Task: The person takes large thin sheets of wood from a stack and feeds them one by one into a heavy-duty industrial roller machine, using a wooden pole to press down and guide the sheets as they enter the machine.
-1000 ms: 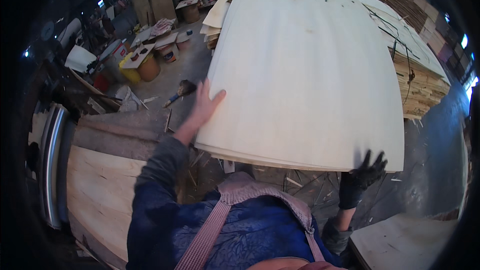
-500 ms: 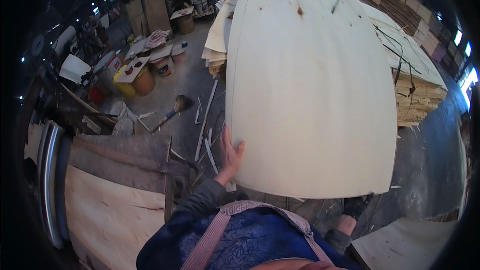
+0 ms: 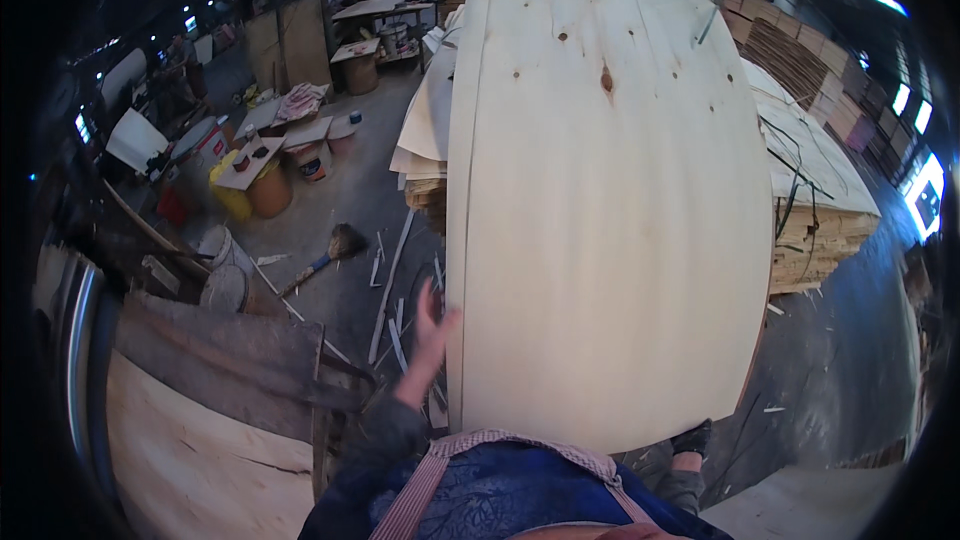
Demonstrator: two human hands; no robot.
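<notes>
A large pale wood veneer sheet [image 3: 610, 240] with several brown knots stretches from close in front of my body to the far stack. Beside its left edge is my bare left hand [image 3: 428, 340], fingers apart and pointing away from me, the thumb at the edge. My right hand [image 3: 692, 438], in a dark glove, is at the sheet's near right corner and grips its edge; the sheet partly hides the fingers.
Veneer stacks rise at the left [image 3: 425, 155] and right [image 3: 815, 240] of the sheet. A broom [image 3: 340, 243], a bucket [image 3: 228, 280] and wood strips [image 3: 392, 290] lie or stand on the floor. At my near left is a metal roller [image 3: 80, 340] beside another veneer sheet [image 3: 205, 440].
The veneer sheet has come nearer to my body, its near edge lower in view. My left hand has shifted left and nearer, its fingers off the sheet's face. The right hand has come nearer too.
</notes>
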